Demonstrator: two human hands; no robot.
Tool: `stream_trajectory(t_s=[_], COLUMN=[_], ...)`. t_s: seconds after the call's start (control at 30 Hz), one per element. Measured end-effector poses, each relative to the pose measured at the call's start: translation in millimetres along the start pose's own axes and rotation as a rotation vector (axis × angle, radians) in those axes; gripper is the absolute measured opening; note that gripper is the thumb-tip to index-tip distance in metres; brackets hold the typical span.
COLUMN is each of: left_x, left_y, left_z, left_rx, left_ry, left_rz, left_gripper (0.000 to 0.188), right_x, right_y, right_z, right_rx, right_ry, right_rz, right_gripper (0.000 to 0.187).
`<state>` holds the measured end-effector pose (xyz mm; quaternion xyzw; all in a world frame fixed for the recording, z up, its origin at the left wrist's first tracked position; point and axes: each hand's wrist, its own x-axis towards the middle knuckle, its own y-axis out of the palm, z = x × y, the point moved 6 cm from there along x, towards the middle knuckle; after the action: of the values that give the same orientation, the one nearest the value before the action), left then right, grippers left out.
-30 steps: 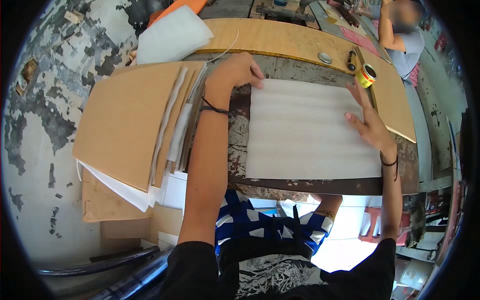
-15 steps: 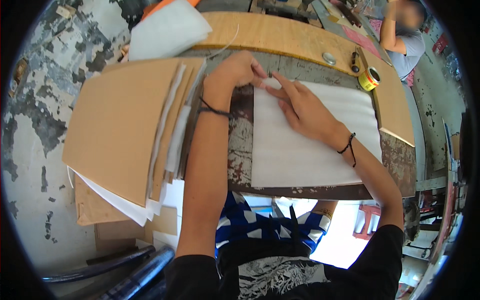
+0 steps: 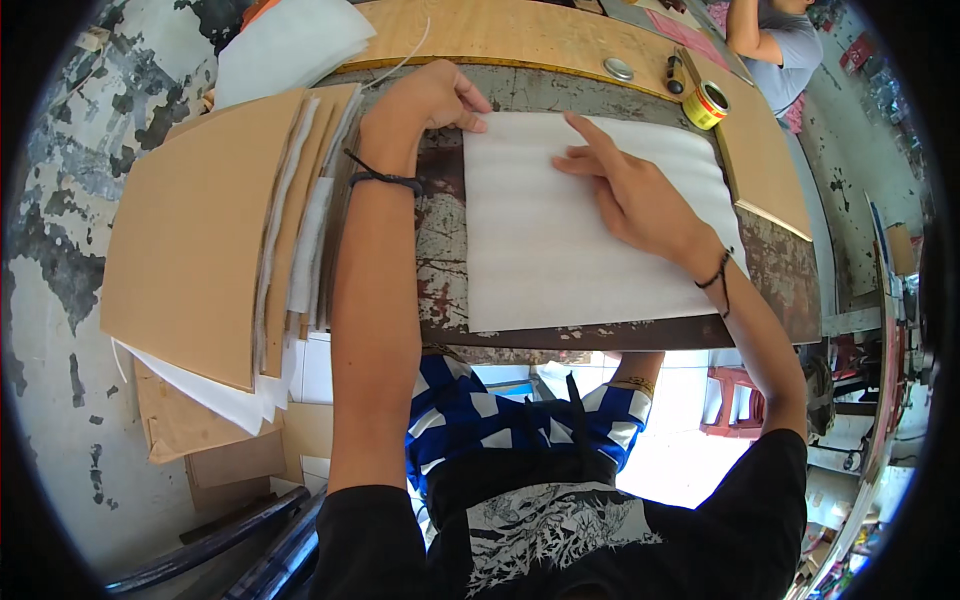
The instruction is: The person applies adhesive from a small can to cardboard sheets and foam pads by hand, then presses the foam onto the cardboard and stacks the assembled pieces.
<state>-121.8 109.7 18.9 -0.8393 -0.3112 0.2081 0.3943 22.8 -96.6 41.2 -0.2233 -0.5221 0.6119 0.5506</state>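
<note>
A white foam sheet [image 3: 560,270] lies on the worn dark table [image 3: 445,250] in front of me. At the sheet's far left corner is my left hand [image 3: 430,100], its thumb and forefinger closed about the corner. My right hand [image 3: 645,200] hovers over the upper right part of the sheet with fingers apart, the forefinger pointing away from me. Nothing is in the right hand.
Left of the sheet leans a stack of brown cardboard and white foam sheets [image 3: 200,230]. A plywood board [image 3: 520,40] spans the back. Beyond the sheet's far right corner stand an open yellow can [image 3: 706,105] and a round lid [image 3: 619,69]. A person [image 3: 780,50] is farther off.
My right hand has come away from the left hand, moving right and nearer to me. The left hand stays at the sheet's corner. The whole view has shifted slightly.
</note>
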Motion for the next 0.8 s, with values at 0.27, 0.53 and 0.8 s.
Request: stream_trajectory(t_s=[0.27, 0.53, 0.8], left_x=[6, 7, 11], left_y=[1, 0, -3], left_z=[6, 3, 15], left_rx=[-0.052, -0.036, -0.103], left_ry=[0.049, 0.002, -0.021], left_rz=[0.101, 0.085, 0.130], left_gripper=[0.034, 0.031, 0.035], right_x=[-75, -149, -226], right_y=[-28, -61, -80], right_z=[-9, -20, -30], right_rx=[-0.031, -0.045, -0.033], right_ry=[0.118, 0.210, 0.396], right_rz=[0.032, 0.008, -0.080], right_gripper=[0.085, 0.087, 0.079])
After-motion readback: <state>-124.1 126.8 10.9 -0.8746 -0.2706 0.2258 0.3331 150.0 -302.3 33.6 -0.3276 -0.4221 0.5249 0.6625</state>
